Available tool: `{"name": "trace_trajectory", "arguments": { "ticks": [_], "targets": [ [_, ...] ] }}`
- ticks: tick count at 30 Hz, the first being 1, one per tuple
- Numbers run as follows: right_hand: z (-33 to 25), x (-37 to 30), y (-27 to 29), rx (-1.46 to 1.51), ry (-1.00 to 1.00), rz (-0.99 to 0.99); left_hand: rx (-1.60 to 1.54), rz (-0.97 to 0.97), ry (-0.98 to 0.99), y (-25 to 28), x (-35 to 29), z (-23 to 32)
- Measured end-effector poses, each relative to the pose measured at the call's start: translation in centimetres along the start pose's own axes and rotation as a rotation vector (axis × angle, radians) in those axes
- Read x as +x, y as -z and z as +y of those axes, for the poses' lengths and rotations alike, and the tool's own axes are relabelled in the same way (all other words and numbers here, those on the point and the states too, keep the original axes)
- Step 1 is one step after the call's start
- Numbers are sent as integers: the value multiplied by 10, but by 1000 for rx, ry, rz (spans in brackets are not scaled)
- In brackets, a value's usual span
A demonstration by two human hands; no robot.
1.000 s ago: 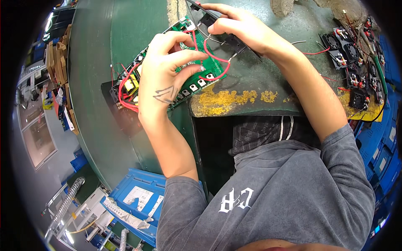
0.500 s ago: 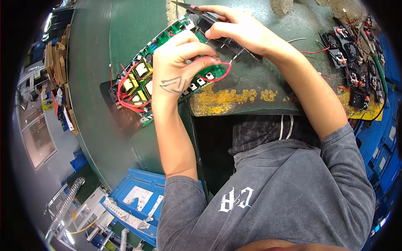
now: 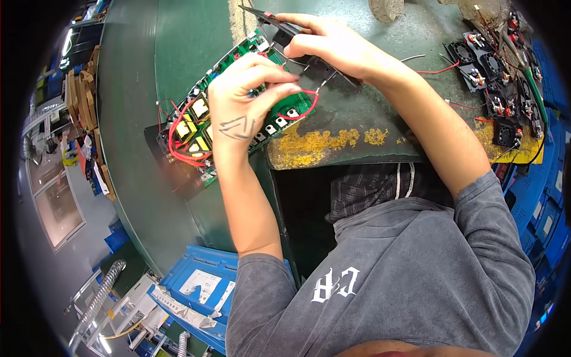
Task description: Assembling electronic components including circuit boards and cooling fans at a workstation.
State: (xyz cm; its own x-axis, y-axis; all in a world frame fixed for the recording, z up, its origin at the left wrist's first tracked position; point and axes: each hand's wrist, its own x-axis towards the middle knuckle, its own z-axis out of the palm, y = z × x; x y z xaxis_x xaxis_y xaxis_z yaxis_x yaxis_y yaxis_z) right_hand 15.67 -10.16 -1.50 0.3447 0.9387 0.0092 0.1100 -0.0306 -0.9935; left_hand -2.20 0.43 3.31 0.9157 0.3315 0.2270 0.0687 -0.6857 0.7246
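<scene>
My left hand (image 3: 247, 95) is closed in a pinch on a red wire (image 3: 313, 106) beside a long green circuit board (image 3: 208, 83). The wire loops from its fingertips, one end by a metal terminal on a black plastic panel (image 3: 270, 22). Whether it is fastened there I cannot tell. My right hand (image 3: 339, 47) grips that panel, held tilted over the board's far right end, thumb on the near side. Yellow-wrapped transformers (image 3: 199, 108) and thick red wires sit at the board's left end. Part of the board is hidden behind my left hand.
Several small black fans on panels (image 3: 491, 65) with red wires lie at the right of the green table (image 3: 380, 107), near a green-handled tool (image 3: 531, 89). A blue crate (image 3: 205, 271) stands below left. Worn yellow paint (image 3: 321, 143) marks the table's near edge.
The whole view has shifted slightly, moving the bench contents a little to the left. Both hands keep their holds on the red wire and the black panel.
</scene>
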Motion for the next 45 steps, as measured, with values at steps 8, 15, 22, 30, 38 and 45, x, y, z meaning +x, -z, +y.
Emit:
{"name": "trace_trajectory", "arguments": {
  "ticks": [8,15,22,30,38,45],
  "targets": [
    [-1,1,-3,35,8,25,313,83,24,-22,1,21],
    [13,10,-7,12,67,118,610,198,6,-31,-1,30],
    [-5,0,0,104,-50,38,343,211,179,-33,0,26],
    [-17,-5,-4,227,-96,64,253,238,155,-33,0,21],
    [-13,-2,-6,206,-87,133,300,324,82,-44,1,16],
    [7,12,-12,-30,17,243,324,399,10,-53,0,2]
  ]
}}
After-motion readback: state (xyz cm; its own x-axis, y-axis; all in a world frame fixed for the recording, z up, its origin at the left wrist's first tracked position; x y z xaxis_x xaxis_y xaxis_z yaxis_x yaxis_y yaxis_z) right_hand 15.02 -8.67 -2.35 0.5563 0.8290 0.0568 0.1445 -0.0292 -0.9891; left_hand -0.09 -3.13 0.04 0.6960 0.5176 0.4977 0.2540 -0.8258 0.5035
